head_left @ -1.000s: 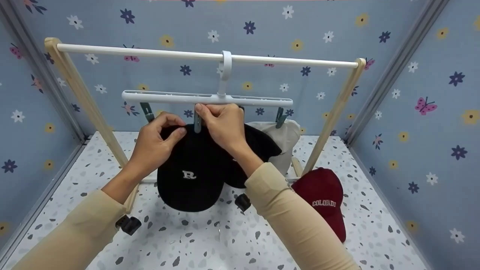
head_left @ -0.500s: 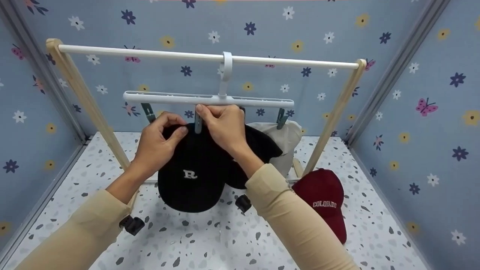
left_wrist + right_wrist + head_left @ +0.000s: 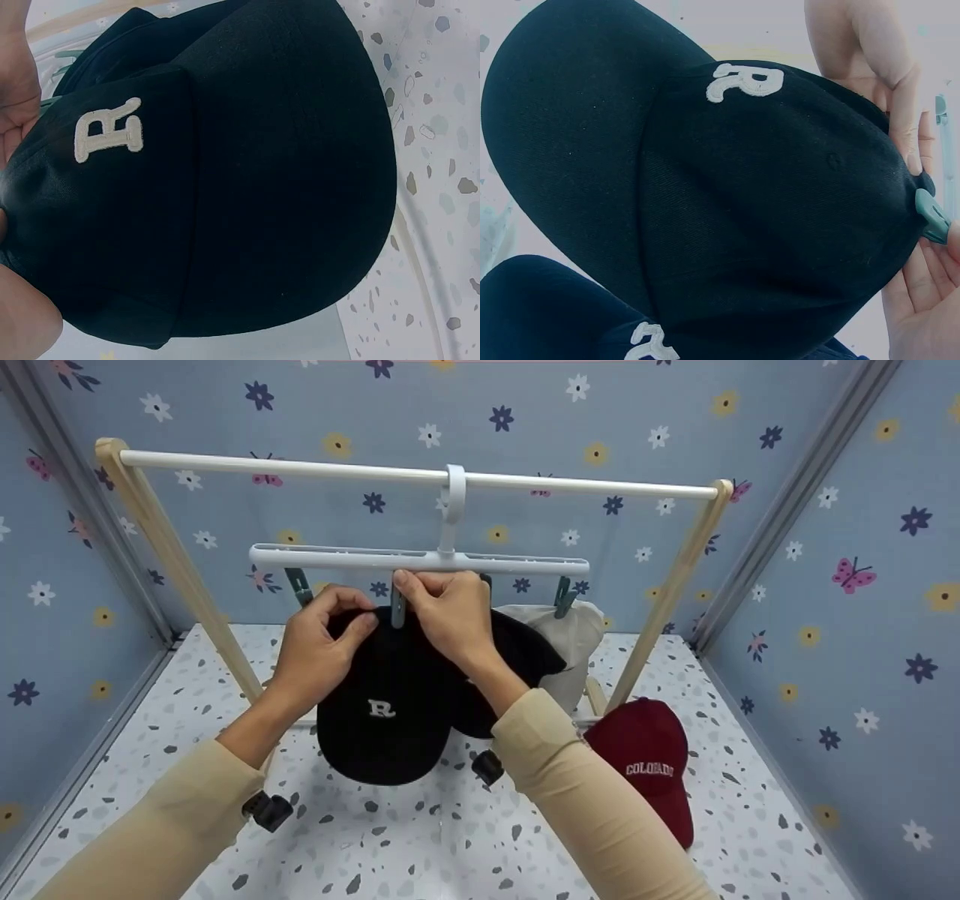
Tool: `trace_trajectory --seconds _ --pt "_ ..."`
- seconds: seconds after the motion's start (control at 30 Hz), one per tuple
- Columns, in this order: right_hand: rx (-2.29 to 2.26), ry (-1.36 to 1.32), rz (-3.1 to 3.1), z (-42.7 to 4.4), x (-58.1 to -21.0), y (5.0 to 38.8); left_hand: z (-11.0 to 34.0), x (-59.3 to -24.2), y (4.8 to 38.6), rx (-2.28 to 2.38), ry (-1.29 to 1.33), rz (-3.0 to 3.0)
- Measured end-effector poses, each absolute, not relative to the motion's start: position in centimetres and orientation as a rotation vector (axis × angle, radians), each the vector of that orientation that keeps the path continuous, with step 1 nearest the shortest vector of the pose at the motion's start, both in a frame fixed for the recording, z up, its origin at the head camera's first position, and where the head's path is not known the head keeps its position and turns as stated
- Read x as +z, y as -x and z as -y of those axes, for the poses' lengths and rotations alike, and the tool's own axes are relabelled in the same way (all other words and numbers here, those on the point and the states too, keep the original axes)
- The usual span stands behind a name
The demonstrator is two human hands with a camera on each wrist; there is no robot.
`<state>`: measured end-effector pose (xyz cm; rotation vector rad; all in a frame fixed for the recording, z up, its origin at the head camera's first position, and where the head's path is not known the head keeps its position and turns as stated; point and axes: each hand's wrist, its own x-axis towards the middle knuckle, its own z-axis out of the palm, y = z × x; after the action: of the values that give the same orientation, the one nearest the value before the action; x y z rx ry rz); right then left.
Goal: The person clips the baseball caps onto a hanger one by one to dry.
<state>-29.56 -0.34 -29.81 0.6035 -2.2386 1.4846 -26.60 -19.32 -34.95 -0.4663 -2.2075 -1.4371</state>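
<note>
A black baseball cap (image 3: 382, 742) with a white R hangs brim-down below the white clip hanger (image 3: 337, 559). My left hand (image 3: 311, 649) pinches the top of its crown between thumb and fingers. Just to the right, my right hand (image 3: 454, 611) pinches the upper end of a dark green clip (image 3: 397, 611). In the right wrist view the clip's lower end (image 3: 930, 214) bites the cap's crown edge near the left thumb. A second black cap (image 3: 525, 649) hangs behind my right hand, partly hidden by it. Beyond it, another clip (image 3: 564, 598) holds a light grey cap (image 3: 574, 637).
The hanger hooks over the white rod (image 3: 285, 466) of a wooden rack (image 3: 180, 562). A green clip (image 3: 298, 585) sits at the hanger's left end. A dark red COLORADO cap (image 3: 645, 735) lies on the speckled surface (image 3: 375, 840) at right. Flowered walls (image 3: 510, 442) enclose the space.
</note>
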Motion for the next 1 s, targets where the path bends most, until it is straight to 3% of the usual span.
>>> trace_trajectory --seconds 1.0 --pt "1.511 -0.611 2.307 -0.29 -29.61 29.44 19.09 -34.98 26.64 -1.453 0.457 2.211"
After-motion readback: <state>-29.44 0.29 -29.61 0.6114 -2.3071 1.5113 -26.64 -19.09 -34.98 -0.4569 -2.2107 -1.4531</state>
